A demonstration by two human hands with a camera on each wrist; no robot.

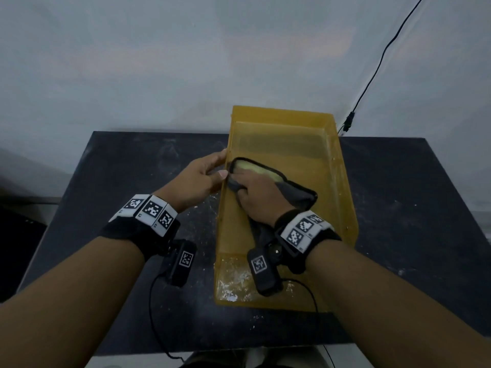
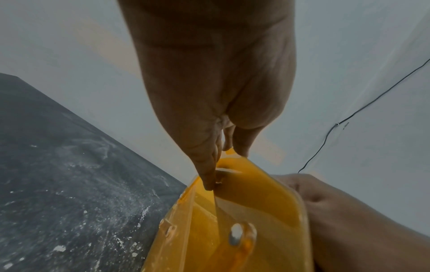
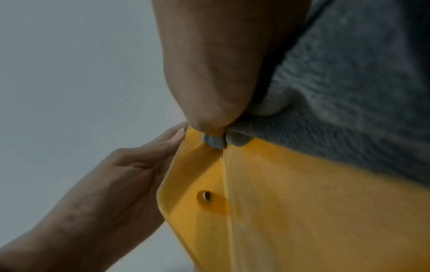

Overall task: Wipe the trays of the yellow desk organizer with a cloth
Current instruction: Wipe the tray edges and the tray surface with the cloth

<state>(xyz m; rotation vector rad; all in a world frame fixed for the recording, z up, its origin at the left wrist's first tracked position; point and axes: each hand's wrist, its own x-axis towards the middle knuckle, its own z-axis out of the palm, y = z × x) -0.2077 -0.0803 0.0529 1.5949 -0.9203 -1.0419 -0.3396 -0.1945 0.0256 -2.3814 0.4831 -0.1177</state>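
Observation:
The yellow see-through desk organizer (image 1: 337,197) stands on a dark table, its long side pointing away from me. My left hand (image 1: 212,168) pinches the left rim of its top tray, thumb inside and fingers outside; the left wrist view shows the fingertips (image 2: 209,176) on the yellow wall (image 2: 256,198). My right hand (image 1: 255,192) lies inside that tray on a grey cloth (image 1: 300,195) with a pale yellow side and dark trim. Its fingers curl into the cloth against the left wall. In the right wrist view the cloth (image 3: 349,110) is bunched in the tray's corner (image 3: 302,202). A lower tray (image 1: 233,282) juts out toward me, streaked with white dust.
White dust is scattered over the dark table (image 1: 132,168) to the left of the organizer. A pale wall rises behind it, with a thin black cable (image 1: 372,75) running down to a plug near the organizer's far right corner. Thin wires hang from my wrist cameras over the table's front edge.

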